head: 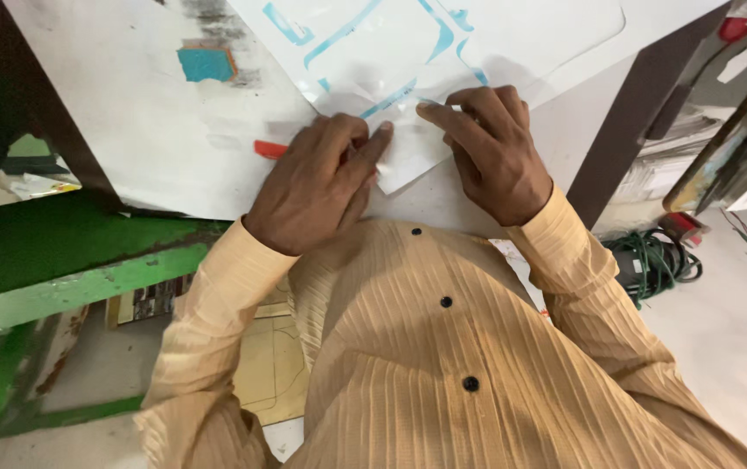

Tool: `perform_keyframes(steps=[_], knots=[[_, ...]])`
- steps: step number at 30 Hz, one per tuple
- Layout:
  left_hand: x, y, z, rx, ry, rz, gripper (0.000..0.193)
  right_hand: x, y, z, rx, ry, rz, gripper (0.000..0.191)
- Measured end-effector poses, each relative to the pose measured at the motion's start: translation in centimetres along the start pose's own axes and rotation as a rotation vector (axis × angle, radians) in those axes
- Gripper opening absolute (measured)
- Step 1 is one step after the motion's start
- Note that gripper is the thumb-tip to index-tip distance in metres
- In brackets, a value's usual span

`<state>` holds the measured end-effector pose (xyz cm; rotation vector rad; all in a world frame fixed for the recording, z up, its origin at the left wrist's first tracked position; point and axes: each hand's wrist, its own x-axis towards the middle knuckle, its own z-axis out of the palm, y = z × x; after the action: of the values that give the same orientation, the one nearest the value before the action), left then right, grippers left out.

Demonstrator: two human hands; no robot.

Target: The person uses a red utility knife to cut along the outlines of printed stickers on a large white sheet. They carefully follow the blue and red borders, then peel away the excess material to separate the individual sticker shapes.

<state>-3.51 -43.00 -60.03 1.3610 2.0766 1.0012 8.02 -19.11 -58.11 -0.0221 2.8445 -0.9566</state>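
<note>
A large white sheet (512,35) with light blue lines lies on a white tabletop (130,113). Its near corner (404,156) is folded toward me. My left hand (317,182) rests on the table beside that corner, fingers curled around a red-orange tool (269,148) whose end pokes out to the left, index fingertip touching the fold. My right hand (491,152) presses down on the sheet at the fold, index finger stretched left toward the left hand. Both wrists are in tan striped sleeves.
A blue patch (206,63) is stuck on the tabletop at the back left. A green metal frame (69,287) stands to the left. Coiled green cable (656,256) lies on the floor at right, beside stacked boards (730,148).
</note>
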Motion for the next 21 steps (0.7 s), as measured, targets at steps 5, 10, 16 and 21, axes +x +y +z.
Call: perform_keyframes(steps=[5, 10, 16, 21], knots=[[0.4, 0.0, 1.3, 0.038, 0.1, -0.049, 0.031, 0.4, 0.3, -0.4, 0.059, 0.004, -0.046, 0.043], [1.2, 0.3, 1.8, 0.085, 0.152, 0.012, 0.033, 0.5, 0.1, -0.4, 0.028, 0.006, -0.072, 0.045], [2.4, -0.4, 2.3, 0.074, 0.134, 0.041, 0.019, 0.3, 0.7, -0.3, 0.046, 0.002, -0.08, 0.055], [3.0, 0.0, 2.7, 0.062, 0.128, 0.065, 0.01, 0.0, 1.2, -0.4, 0.09, 0.011, -0.072, 0.054]])
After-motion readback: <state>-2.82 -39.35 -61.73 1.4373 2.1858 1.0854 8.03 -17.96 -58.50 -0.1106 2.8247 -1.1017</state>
